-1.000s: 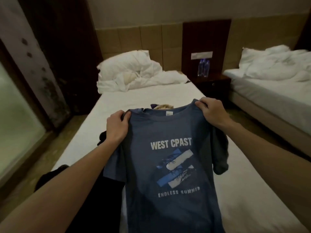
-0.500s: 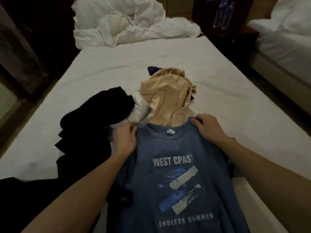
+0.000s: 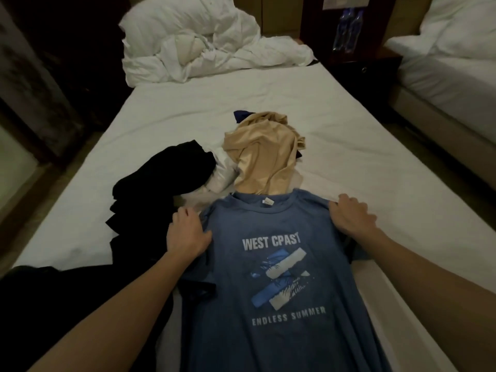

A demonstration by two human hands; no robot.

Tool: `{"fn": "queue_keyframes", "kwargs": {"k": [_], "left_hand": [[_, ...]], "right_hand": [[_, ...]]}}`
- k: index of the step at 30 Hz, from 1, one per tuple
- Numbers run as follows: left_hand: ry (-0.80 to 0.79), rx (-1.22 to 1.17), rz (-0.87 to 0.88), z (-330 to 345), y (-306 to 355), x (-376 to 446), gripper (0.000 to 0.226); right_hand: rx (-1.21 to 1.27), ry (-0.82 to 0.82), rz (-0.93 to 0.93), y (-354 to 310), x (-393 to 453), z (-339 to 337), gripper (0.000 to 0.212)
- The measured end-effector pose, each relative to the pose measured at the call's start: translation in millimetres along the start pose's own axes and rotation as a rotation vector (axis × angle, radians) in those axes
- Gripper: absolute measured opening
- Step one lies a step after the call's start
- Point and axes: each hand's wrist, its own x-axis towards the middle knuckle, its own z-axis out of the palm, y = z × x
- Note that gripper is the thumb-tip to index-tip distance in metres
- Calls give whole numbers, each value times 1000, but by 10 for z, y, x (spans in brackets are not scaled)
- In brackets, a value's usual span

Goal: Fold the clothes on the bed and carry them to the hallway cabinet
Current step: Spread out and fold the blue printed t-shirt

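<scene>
Room: dim hotel bedroom, two beds side by side, with the clothes spread on the white sheet of the near bed (image 3: 349,146).
Blue T-shirt (image 3: 281,277): lies flat, print side up, at the foot of the bed, collar pointing away from the person; probably spread this way so the sleeves can be turned in.
Left hand (image 3: 188,234): its grip is closed on the shirt's left shoulder, thumb on top of the cloth, holding that edge taut.
Right hand (image 3: 349,217): fingers curled over the other shoulder, pinning it to the sheet, so the chest lies smooth between the two hands.
Black garment (image 3: 150,200): heaped just left of the shirt, unfolded, trailing off the bed's near edge.
Beige garment (image 3: 263,154): crumpled just beyond the collar, touching it, awaiting its turn.
Duvet (image 3: 204,47): bunched at the head of the bed, out of the working space.
Water bottles (image 3: 347,29): on the nightstand between the beds.
Progress: early, I'd say; nothing looks folded yet.
</scene>
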Motion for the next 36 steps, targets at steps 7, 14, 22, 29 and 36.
{"fn": "queue_keyframes", "kwargs": {"k": [7,14,22,29,36], "left_hand": [[-217,205,-32,-348,-137,-525,70],[83,-81,-36,-599,-225,-629,13],[115,-910,-325,-596,-383,-407,36],[-277,-895,-268,-650,-527,-410,35],[-11,-838,-205,-854,-219,-317,39]], "right_hand": [[231,-69,86,504,-384,-223,38],[646,229,-4,491,-638,-663,37],[728,132,-82,-313,-764,-507,40],[1009,-311,-13,-919,-974,193,29],[708,76,-232,-502,-1028,163,22]]}}
